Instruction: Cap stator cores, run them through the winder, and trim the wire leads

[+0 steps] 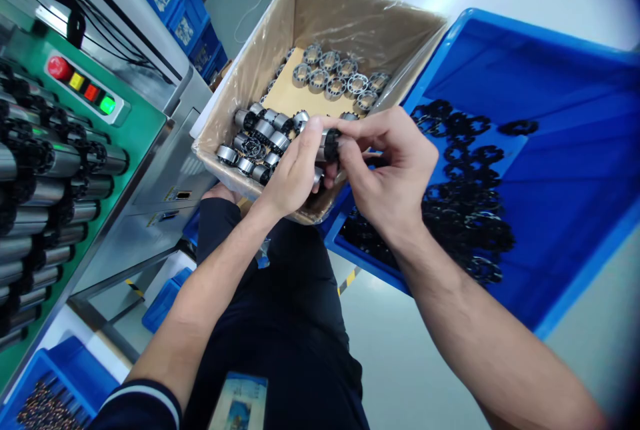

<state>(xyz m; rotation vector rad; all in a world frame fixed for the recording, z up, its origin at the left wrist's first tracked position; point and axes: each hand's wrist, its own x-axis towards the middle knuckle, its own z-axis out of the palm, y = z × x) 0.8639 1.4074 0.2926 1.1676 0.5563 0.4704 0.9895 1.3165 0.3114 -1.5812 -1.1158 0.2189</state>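
Left hand (294, 173) grips the silver metal cylinder (322, 149), apparently bracing its black ringed end (331, 145), pinched by right hand (393, 170).

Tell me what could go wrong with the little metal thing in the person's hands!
The left hand and right hand hold the black-ended metal part over the cardboard box. If it slipped, it might drop in and bump the metal pieces.

The blue tray sits right beside the box, so a slipped part could perhaps land among the black rings instead.
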